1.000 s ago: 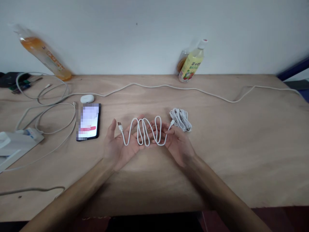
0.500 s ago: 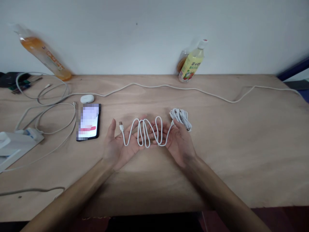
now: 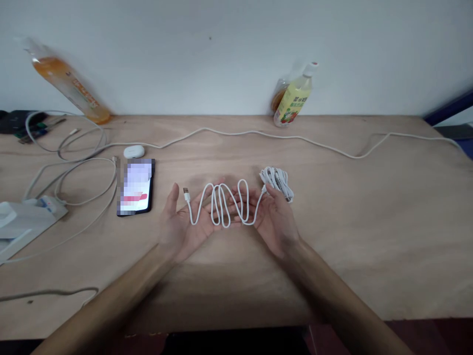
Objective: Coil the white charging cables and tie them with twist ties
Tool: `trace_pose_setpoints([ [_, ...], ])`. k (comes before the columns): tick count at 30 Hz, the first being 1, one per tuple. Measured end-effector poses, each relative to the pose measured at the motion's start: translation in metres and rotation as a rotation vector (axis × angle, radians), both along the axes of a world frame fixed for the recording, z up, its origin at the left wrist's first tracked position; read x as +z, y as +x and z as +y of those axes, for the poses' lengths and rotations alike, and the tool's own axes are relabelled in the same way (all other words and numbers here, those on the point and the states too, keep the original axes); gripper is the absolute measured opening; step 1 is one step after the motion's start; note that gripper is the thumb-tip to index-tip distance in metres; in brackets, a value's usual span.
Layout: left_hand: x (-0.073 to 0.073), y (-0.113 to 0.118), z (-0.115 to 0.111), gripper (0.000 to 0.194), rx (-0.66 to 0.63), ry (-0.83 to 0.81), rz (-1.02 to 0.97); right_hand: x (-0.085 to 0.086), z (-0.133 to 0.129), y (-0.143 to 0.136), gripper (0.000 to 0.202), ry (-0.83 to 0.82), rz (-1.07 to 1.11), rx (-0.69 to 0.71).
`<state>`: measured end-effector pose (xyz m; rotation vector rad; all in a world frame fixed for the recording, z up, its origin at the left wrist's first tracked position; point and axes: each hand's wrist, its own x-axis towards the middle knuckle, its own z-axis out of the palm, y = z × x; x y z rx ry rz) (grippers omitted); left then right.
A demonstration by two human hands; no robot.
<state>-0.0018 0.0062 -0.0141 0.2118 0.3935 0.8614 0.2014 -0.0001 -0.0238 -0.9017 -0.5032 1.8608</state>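
Observation:
A white USB cable (image 3: 222,207), laid in wavy loops, rests across both upturned palms above the wooden table. My left hand (image 3: 183,222) carries its left part, thumb raised and fingers stretched beneath the loops. The USB plug (image 3: 186,194) sticks up near that thumb. My right hand (image 3: 275,222) supports the right part from below, its thumb beside the cable's other connector (image 3: 264,188). The fingertips of both hands meet or overlap under the loops, partly hidden. Just behind my right thumb lies a bundled white cable (image 3: 279,183) on the table.
Left of my hands lie a lit phone (image 3: 136,190) and a white earbud case (image 3: 133,151). A power strip (image 3: 29,222) and loose cables (image 3: 79,158) occupy the left side. An orange drink bottle (image 3: 70,88) and a yellow one (image 3: 294,98) lean at the wall.
Everything appears a few pixels lower, as from a slight head movement. Both hands and the cable keep the same arrangement.

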Motion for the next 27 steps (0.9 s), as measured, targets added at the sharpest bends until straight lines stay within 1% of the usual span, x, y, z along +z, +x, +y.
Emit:
trace_pose_setpoints([
  [5,-0.0016,-0.0004,-0.0007,0.087,0.003,0.007,0.004,0.0009,-0.0004,-0.0009,0.05,-0.004,-0.005,-0.007],
  [13,-0.001,-0.0003,0.0001,0.086,-0.012,0.022,-0.003,0.0029,-0.0004,-0.0012,0.046,-0.014,-0.008,-0.013],
  [20,-0.0014,-0.0006,-0.0003,0.087,-0.007,-0.001,-0.001,0.0009,0.0002,-0.0002,0.047,-0.013,0.002,-0.014],
  [27,-0.002,0.0004,0.0008,0.08,0.004,-0.027,0.028,0.0019,0.0002,-0.0003,0.049,-0.034,0.003,-0.01],
])
